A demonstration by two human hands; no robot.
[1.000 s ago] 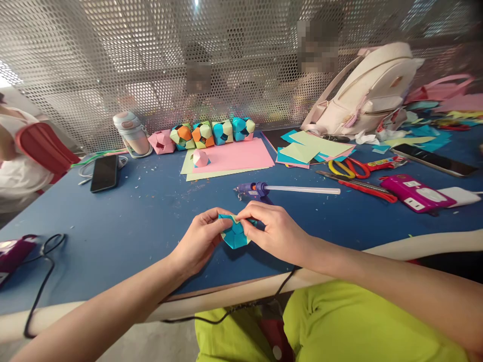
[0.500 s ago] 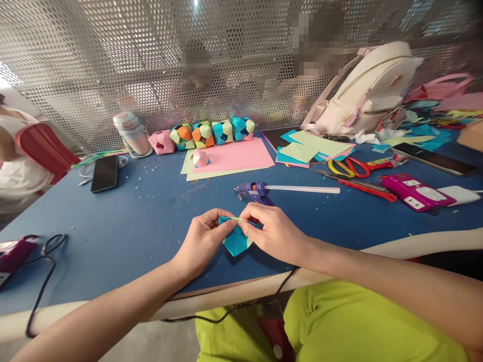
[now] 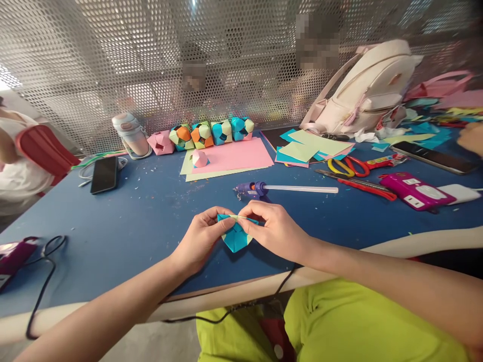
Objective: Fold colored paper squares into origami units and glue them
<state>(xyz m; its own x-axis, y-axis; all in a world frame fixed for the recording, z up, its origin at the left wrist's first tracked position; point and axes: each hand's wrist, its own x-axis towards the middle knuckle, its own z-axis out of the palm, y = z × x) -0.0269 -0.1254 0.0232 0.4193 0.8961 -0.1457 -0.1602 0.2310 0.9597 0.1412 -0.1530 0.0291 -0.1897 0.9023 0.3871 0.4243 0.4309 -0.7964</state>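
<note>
Between my two hands is a folded paper piece [image 3: 236, 238], mostly blue with pale green parts, held just above the table near its front edge. My left hand [image 3: 206, 236] pinches its upper left side between thumb and fingers. On the upper right side my right hand [image 3: 269, 227] grips it the same way, both thumbs meeting near the top middle. The fingers cover part of the folds. Just beyond my hands lies a purple glue gun [image 3: 252, 189] with a long clear glue stick [image 3: 302, 189] pointing right.
Several folded paper balls [image 3: 203, 134] line the back by the perforated metal screen. Pink paper sheets [image 3: 241, 157] lie before them. To the right are scissors [image 3: 349, 168], a red cutter [image 3: 372, 189], a magenta power strip [image 3: 417, 191], a phone [image 3: 432, 157] and a backpack [image 3: 372, 95].
The view has shifted very slightly. Both hands keep their pinch on the paper piece, which sits a touch higher. At the far right edge another person's hand has shifted a little.
</note>
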